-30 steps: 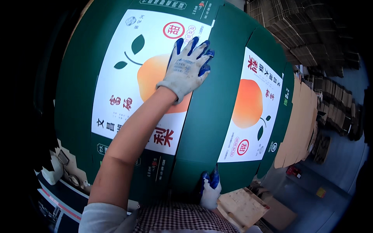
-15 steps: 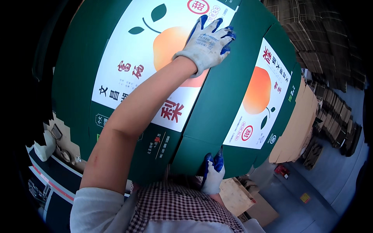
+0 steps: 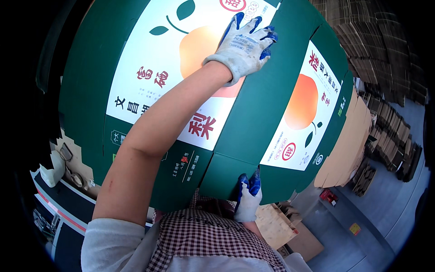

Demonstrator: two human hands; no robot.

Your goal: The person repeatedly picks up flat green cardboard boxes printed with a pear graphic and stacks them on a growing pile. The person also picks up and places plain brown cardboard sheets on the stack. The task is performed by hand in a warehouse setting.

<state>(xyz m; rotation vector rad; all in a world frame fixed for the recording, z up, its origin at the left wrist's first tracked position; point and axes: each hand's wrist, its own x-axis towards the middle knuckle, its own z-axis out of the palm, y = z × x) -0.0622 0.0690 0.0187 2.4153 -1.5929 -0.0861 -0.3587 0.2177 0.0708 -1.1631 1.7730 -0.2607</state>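
Observation:
A large printed green cardboard box blank with white panels and orange fruit pictures spreads across the view in front of me. My left hand, in a white knitted glove with blue-coated fingers, lies on it at the far side, beside a crease. Its fingers are spread flat and press on the board. At the near edge my right hand, gloved the same way, grips the board by a slit. Part of its fingers is hidden.
Tall stacks of brown flattened cardboard stand at the far right, with more cardboard bundles below them. Plain brown cardboard shows past the blank's right edge. A wooden crate is low right, a red object on the grey floor. Dark machinery stands left.
The cardboard blank has shifted very slightly, its near edge moving a little away from me. Both hands keep their places on it, with only a small drift.

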